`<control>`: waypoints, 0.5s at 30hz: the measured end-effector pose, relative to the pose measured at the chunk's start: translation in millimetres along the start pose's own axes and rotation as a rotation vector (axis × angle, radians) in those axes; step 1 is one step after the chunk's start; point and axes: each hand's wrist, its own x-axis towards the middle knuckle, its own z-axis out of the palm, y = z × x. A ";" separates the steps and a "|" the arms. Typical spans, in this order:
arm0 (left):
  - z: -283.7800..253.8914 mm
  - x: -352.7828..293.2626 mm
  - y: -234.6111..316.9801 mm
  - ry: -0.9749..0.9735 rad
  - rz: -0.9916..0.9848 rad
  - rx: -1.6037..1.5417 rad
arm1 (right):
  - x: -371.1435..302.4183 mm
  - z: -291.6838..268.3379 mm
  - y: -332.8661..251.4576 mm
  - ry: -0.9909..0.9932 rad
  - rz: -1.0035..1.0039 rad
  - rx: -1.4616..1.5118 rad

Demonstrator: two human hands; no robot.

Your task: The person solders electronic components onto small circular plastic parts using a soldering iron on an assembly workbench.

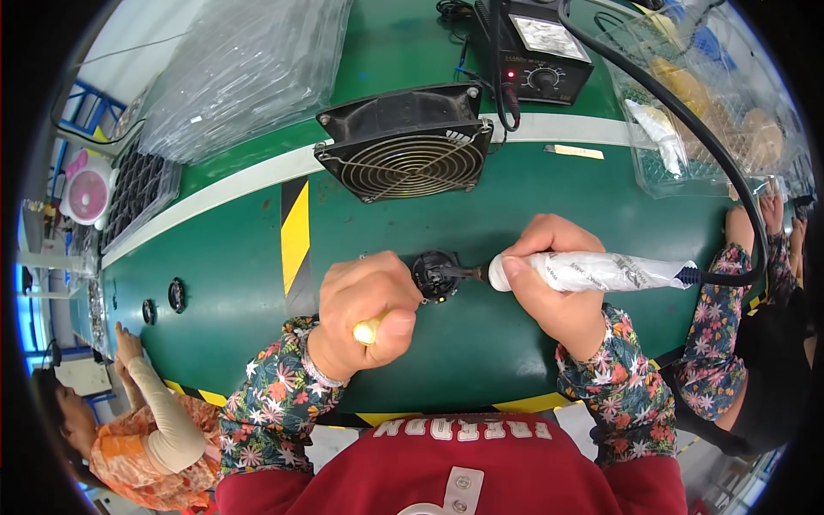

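My right hand (556,283) is closed round a soldering iron (614,271), its handle wrapped in white printed film. The iron's metal tip reaches left onto a round black part (434,273) lying on the green bench. At that part's left edge is my left hand (367,313), its fingers curled closed. A small pale yellow, shiny thing (366,331) shows at the curled fingers; I cannot make out what it is. What the left fingertips touch on the part is hidden behind the hand.
A black fan (403,146) with a wire guard stands beyond my hands. Behind it is a soldering station (541,60), whose black cable arcs down the right. Clear plastic trays (249,77) are stacked far left. Two round black parts (177,294) lie left. Co-workers sit on both sides.
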 end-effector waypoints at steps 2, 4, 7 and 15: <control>-0.5 -0.2 -0.5 0.006 -0.004 0.003 | 0.6 0.4 -0.1 0.004 -0.010 -0.010; -0.7 -0.8 -1.0 0.014 -0.008 0.008 | 0.6 1.2 1.1 0.003 -0.016 -0.012; -1.7 -1.4 0.3 0.025 -0.014 0.011 | 0.5 1.6 0.9 0.000 -0.023 -0.015; -4.5 -1.1 1.1 -0.039 -0.038 0.038 | 0.5 2.2 0.5 -0.016 -0.014 -0.031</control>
